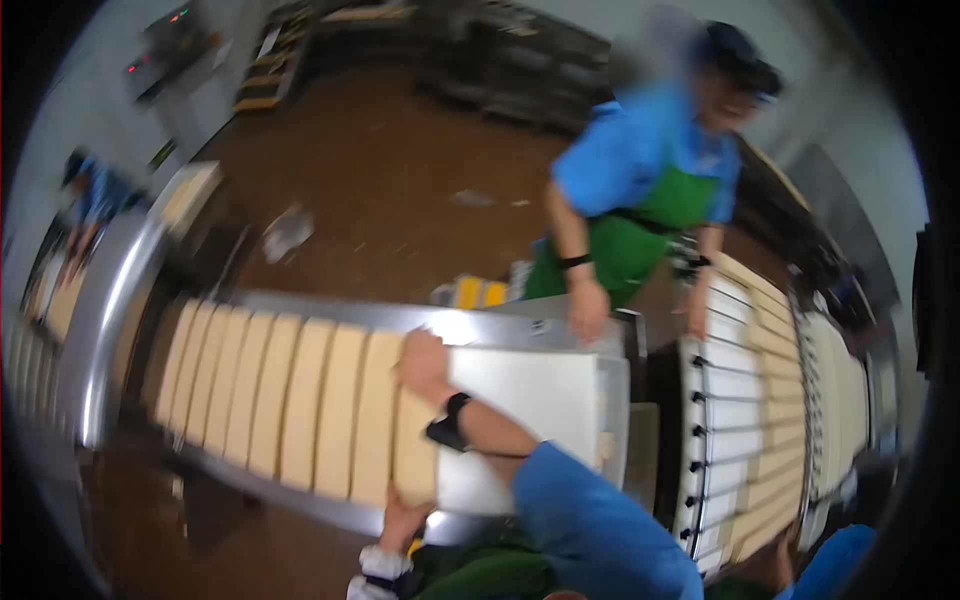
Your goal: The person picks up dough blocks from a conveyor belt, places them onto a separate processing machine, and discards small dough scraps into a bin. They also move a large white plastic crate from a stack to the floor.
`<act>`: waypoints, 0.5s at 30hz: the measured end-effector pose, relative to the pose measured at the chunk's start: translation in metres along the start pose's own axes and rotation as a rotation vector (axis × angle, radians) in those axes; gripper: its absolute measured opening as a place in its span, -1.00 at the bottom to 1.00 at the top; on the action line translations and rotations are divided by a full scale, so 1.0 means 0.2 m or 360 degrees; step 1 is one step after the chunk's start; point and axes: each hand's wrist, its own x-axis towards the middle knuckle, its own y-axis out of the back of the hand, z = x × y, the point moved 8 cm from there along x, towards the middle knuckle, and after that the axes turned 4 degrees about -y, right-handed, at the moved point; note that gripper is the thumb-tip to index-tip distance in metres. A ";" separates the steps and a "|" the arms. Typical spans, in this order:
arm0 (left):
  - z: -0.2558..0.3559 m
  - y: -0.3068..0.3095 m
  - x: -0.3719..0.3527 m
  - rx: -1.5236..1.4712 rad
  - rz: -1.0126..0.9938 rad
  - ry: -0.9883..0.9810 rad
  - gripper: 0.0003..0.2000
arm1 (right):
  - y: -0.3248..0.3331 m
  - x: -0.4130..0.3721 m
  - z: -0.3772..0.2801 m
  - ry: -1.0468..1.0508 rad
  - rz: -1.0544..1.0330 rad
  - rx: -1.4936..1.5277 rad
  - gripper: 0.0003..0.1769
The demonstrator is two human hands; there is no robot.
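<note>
The step in hand looks like steadying or squaring up a long, cream-coloured, rounded-edge slab (415, 455), at the end of a row of matching cream-coloured oblong slabs (306, 400) along a shiny metal-framed bench (495, 328). The slab lies flat, with the row on its 9 o'clock side and a smooth, flat white surface (530, 410) at 3 o'clock. The bare right hand (424, 362) is on its 12 o'clock end, fingers bent; the bare left hand (402, 520) touches its 6 o'clock end. (Blur and angle hide the fingertips, so I cannot tell whether either hand grips or merely presses.) The next move, I judge, calls for the 2 ends to be guided together, keeping the slab parallel to its neighbour and unbent. Toward 1 o'clock stands a co-worker in a blue shirt and green apron (680, 200), hands well apart from the slab.
</note>
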 end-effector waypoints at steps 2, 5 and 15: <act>0.04 -0.02 0.02 0.0095 -0.0095 0.0123 -0.03 | -0.04 0.00 0.01 -0.0069 -0.0184 -0.0197 -0.40; -0.08 0.03 0.11 0.0353 -0.0096 -0.0125 -0.08 | -0.06 -0.07 0.23 -0.0184 -0.0287 -0.0133 -0.33; 0.32 -0.42 0.03 0.1963 -0.0392 -0.0587 -0.06 | 0.47 -0.92 1.23 -0.0634 -0.0627 0.0227 -0.25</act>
